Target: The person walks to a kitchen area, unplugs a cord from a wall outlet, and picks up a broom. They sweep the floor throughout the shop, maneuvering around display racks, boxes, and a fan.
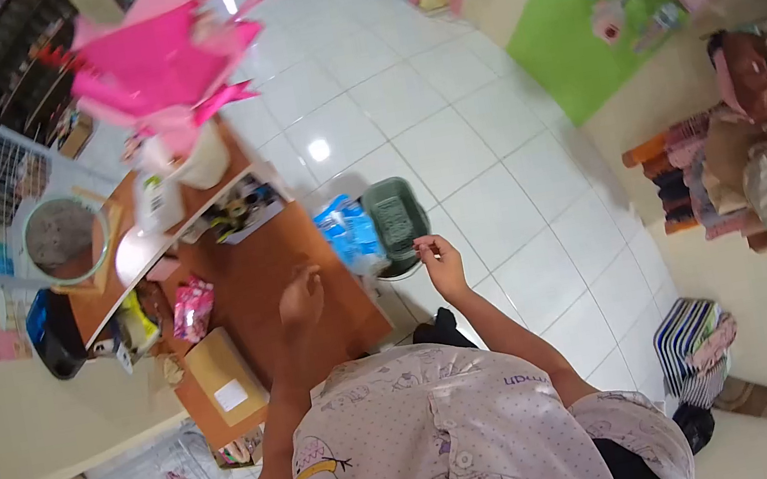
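Note:
My left hand (300,299) is over the brown desk (259,281); motion blur smears its fingers, and whether it holds anything cannot be made out. My right hand (442,265) has its fingers curled and pinched together at the near right edge of a dark green plastic basket (399,220). If anything is in that pinch, it is too small or hidden to name. Beside the basket, against the desk's edge, is a blue and white plastic package (348,232).
A pink-wrapped bouquet (161,63) stands in a white pot (203,160) on the desk's raised shelf, near a round mirror (66,240). A pink packet (193,308) and a brown box (224,376) lie on the desk. Folded cloths and bags (754,147) line the right wall.

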Available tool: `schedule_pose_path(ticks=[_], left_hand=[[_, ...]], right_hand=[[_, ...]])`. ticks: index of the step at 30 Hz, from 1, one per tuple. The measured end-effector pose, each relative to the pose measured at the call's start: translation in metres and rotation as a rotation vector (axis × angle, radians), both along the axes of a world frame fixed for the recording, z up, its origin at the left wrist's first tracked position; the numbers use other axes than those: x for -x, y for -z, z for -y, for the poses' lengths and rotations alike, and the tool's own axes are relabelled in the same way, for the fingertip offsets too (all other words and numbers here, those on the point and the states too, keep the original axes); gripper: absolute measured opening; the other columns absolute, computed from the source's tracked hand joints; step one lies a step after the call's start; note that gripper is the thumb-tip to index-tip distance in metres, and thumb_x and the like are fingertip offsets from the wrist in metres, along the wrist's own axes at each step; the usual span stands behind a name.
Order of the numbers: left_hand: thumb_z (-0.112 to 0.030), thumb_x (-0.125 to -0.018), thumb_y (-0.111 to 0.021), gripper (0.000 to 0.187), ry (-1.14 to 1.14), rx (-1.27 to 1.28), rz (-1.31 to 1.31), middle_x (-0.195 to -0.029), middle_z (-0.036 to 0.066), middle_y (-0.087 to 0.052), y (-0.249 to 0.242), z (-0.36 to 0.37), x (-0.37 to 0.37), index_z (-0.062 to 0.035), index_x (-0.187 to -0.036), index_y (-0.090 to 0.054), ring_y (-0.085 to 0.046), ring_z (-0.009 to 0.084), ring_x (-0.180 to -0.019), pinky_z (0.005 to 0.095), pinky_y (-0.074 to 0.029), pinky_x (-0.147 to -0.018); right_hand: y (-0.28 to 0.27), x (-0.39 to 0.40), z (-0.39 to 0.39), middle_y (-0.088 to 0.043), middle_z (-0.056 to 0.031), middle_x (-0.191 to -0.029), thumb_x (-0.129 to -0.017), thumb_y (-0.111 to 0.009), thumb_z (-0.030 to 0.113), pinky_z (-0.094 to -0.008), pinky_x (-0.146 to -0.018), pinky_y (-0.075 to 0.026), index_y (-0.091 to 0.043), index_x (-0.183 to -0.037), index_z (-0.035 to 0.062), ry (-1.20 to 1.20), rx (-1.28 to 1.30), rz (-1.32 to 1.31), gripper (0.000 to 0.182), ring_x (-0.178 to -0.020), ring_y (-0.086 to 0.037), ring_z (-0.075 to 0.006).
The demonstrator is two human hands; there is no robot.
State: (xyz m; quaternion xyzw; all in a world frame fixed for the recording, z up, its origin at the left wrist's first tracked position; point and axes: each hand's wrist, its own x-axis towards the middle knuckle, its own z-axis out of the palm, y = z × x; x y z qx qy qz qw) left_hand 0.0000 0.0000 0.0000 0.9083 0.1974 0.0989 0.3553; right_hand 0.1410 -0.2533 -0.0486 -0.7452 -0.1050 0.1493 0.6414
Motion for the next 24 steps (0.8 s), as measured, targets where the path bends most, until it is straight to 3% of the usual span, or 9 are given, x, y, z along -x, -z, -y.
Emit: schedule_pose_path(ticks=[2,3,8,11,14,17,24], left_hand=[[-0.01,-0.086,-0.055,0.024,-0.026,0.042,-0.047,-0.108,0.014,-0.059,-0.022,-0.02,-0.003,-0.0069,-0.109,-0.06,-0.061,0.0288,-0.097,0.0359,-0.047,-0.083],[-0.01,-0.086,-0.055,0.023,-0.026,0.107,0.006,-0.107,0.014,-0.06,-0.01,0.083,-0.074,-0.0066,-0.109,-0.06,-0.061,0.0285,-0.096,0.0359,-0.047,-0.083],[-0.011,-0.089,-0.055,0.019,0.006,0.118,0.103,-0.106,0.012,-0.061,0.002,0.123,-0.115,-0.0046,-0.105,-0.061,-0.061,0.0249,-0.094,0.0344,-0.048,-0.081],[-0.012,-0.09,-0.055,0.018,0.039,0.412,0.103,-0.105,0.012,-0.062,0.017,0.154,-0.146,-0.0038,-0.104,-0.062,-0.061,0.0225,-0.093,0.0331,-0.048,-0.081],[-0.011,-0.09,-0.054,0.018,0.137,0.305,0.118,-0.104,0.011,-0.062,0.013,0.178,-0.176,-0.0039,-0.105,-0.062,-0.061,0.0211,-0.094,0.032,-0.048,-0.08],[-0.01,-0.09,-0.053,0.019,0.19,0.346,0.08,-0.103,0.01,-0.063,0.021,0.197,-0.214,-0.0044,-0.106,-0.062,-0.061,0.0212,-0.094,0.0321,-0.048,-0.08],[-0.012,-0.091,-0.054,0.021,0.183,0.4,0.128,-0.1,0.008,-0.064,0.017,0.209,-0.287,-0.0038,-0.109,-0.062,-0.061,0.018,-0.093,0.0296,-0.046,-0.082]], right_hand=[[-0.001,0.011,-0.015,-0.065,-0.0047,-0.092,-0.094,-0.052,0.014,-0.0261,-0.074,-0.049,-0.06,-0.102,0.0031,0.055,-0.033,-0.036,0.016,-0.086,-0.062,-0.0126],[-0.012,-0.059,0.096,-0.065,-0.0049,-0.092,-0.094,-0.052,0.014,-0.0263,-0.074,-0.049,-0.06,-0.101,0.003,0.083,0.009,0.014,0.016,-0.086,-0.062,-0.0127],[-0.011,-0.083,0.16,-0.065,-0.0052,-0.094,-0.095,-0.051,0.014,-0.0275,-0.075,-0.049,-0.06,-0.101,0.003,0.208,-0.079,-0.049,0.016,-0.089,-0.061,-0.0137],[-0.014,-0.105,0.202,-0.064,-0.0053,-0.097,-0.095,-0.05,0.015,-0.0283,-0.076,-0.049,-0.06,-0.101,0.0035,0.295,-0.103,-0.064,0.016,-0.091,-0.061,-0.0143],[-0.019,-0.125,0.228,-0.065,-0.0068,-0.088,-0.092,-0.052,0.009,-0.0262,-0.072,-0.048,-0.062,-0.096,0.0007,0.409,-0.209,-0.039,0.014,-0.08,-0.061,-0.0132],[-0.031,-0.144,0.253,-0.065,-0.0061,-0.089,-0.092,-0.053,0.011,-0.0253,-0.07,-0.048,-0.062,-0.097,0.0017,0.513,-0.091,-0.093,0.014,-0.082,-0.06,-0.012],[-0.025,-0.2,0.264,-0.064,-0.0048,-0.097,-0.093,-0.053,0.015,-0.027,-0.073,-0.047,-0.06,-0.101,0.0038,0.516,-0.186,-0.107,0.016,-0.089,-0.059,-0.0126]])
